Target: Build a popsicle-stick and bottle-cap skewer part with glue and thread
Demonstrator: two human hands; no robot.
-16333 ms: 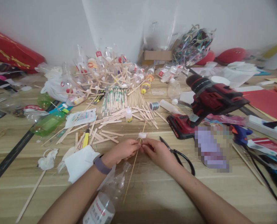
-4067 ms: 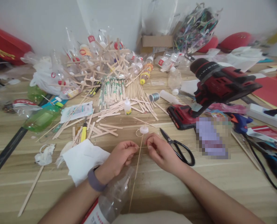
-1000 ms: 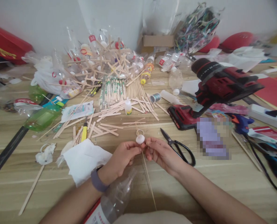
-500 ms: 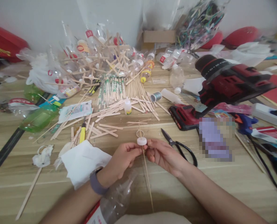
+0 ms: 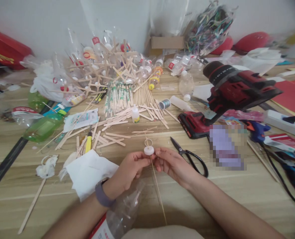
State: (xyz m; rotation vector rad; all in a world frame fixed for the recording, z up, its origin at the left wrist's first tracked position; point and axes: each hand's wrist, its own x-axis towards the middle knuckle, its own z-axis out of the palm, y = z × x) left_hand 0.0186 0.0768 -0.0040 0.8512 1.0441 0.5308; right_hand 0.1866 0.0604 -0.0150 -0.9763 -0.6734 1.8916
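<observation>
A thin bamboo skewer (image 5: 158, 190) passes through a white bottle cap (image 5: 148, 150), its lower end slanting down toward my body. My left hand (image 5: 131, 167) is closed, thumb and fingers pinching the skewer just below the cap. Close beside it, my right hand (image 5: 174, 166) is pinched; a tiny thin piece shows at its fingertips, too small to name. Behind the cap stands a small pale ring (image 5: 148, 143). Thin sticks lie crosswise at the skewer's top end. A clear plastic bottle (image 5: 124, 212) with a red label lies under my left forearm.
Black-handled scissors (image 5: 189, 157) lie right of my hands, below a red cordless drill (image 5: 237, 89). A small glue bottle (image 5: 135, 115) stands ahead, among loose craft sticks (image 5: 116, 139). White paper (image 5: 90, 171) and a yellow-handled tool (image 5: 88, 142) lie left.
The cap and the skewer's top have tilted slightly left, and the skewer's lower end has swung a little right. Both hands keep their pinches. The whole view has shifted slightly.
</observation>
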